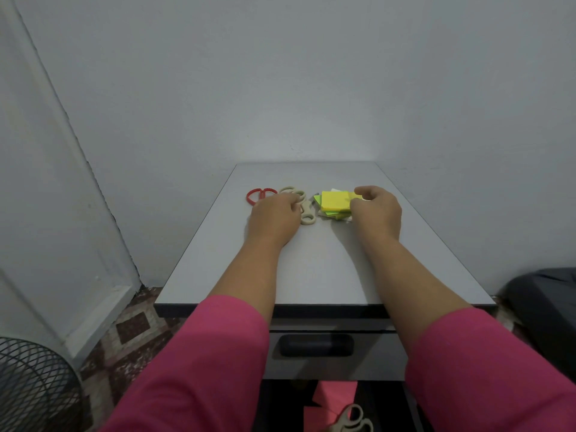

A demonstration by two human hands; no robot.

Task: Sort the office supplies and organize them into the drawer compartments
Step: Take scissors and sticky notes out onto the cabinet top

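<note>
No writing or brand is showing on anything here. On the grey desk (311, 269), toward twelve o'clock from the person, the supplies are lying in a loose row.

The left hand (276, 218) is resting palm down over the scissors, its fingers curling onto the handles, though whether they are actually gripping one cannot be told because the hand is hiding the contact. The red scissors (260, 194) are peeking out at the hand's eleven o'clock, only the handle loops showing, so their long axis is not readable. Two pairs of beige scissors (304, 207) are lying at the hand's two o'clock; the nearer pair is running roughly from twelve to six, with a loop at the near end.

The right hand (377, 210) is pinching the yellow sticky notes (335, 201), thumb over the far edge and fingers curled at the right side. That pad is sitting flat on a stack of green and white paper (its edges fanned out beneath), just beside the beige scissors at their three o'clock.

The drawer (330, 353) at six o'clock is standing open below the desk edge, and inside it another beige pair (352, 420) is lying on pink paper (333, 400).
</note>
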